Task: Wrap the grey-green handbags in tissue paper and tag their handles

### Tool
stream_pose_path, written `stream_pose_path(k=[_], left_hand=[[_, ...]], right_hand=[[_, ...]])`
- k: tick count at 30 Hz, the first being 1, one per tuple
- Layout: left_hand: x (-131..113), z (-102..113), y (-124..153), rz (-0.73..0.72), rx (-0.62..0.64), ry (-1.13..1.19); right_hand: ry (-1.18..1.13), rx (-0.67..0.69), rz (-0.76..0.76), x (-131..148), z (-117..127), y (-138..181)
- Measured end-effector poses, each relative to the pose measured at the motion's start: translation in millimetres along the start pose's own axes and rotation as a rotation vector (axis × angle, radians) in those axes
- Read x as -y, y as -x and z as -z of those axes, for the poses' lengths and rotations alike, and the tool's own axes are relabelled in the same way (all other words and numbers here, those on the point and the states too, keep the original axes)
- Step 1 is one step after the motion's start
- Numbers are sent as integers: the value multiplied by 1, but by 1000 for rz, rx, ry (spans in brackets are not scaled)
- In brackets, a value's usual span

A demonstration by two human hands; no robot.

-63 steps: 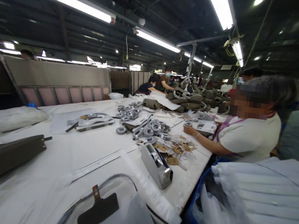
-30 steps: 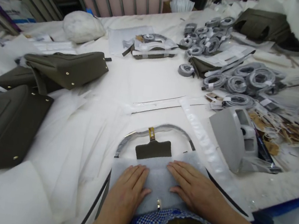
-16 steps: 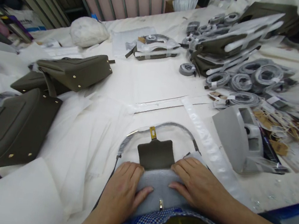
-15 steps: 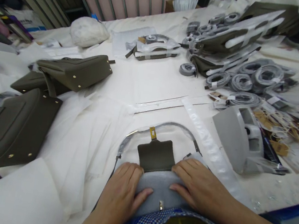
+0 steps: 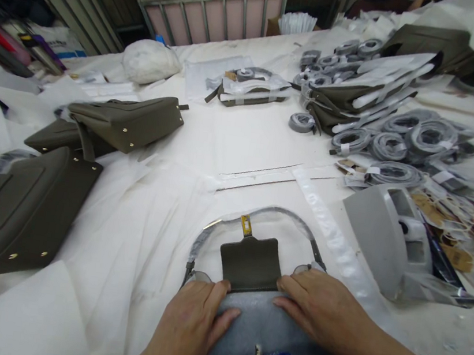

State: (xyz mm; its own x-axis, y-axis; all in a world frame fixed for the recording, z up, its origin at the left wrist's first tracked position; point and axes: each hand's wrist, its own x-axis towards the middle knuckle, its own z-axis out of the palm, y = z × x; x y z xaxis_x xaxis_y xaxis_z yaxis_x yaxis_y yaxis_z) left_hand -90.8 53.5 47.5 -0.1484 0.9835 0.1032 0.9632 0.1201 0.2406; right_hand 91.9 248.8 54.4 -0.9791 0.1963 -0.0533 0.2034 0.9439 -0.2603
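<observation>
In front of my body lies a handbag (image 5: pixel 253 322), its near part greyish and a small metal clasp close to my clothing. Its dark olive flap (image 5: pixel 251 262) extends away from me and ends in a tab with a yellow-covered buckle. A wrapped strap (image 5: pixel 274 210) arcs around the flap on the table. My left hand (image 5: pixel 196 318) grips the bag's upper edge just left of the flap, thumb on the grey face. To the right of the flap, my right hand (image 5: pixel 312 304) holds the same edge, fingers curled over it and partly hidden.
Olive bags (image 5: pixel 32 203) lie on the left among white sheets (image 5: pixel 140 217). Wrapped strap coils (image 5: pixel 432 136) and stacked bags (image 5: pixel 347 99) fill the back right. A grey tape dispenser (image 5: pixel 380 237) stands near my right arm, with tags (image 5: pixel 458 256) beyond it.
The whole view has shifted slightly, with things appearing lower. Both hands keep their hold on the bag's edge, and more of the strap ends shows beside them.
</observation>
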Motion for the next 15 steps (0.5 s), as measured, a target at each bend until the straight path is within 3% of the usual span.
stream_pose_path(k=[8,12,15], left_hand=[[-2,-17,-6,94,154,-88],[-12,-16,-7,76,-37,-110],[-20,-17,-1,-34,-166,-81]], right_hand=[[44,90,-86,-6,-21,-14],[46,67,-69,-6,-24,-13],[54,45,-49,-6,-24,-11]])
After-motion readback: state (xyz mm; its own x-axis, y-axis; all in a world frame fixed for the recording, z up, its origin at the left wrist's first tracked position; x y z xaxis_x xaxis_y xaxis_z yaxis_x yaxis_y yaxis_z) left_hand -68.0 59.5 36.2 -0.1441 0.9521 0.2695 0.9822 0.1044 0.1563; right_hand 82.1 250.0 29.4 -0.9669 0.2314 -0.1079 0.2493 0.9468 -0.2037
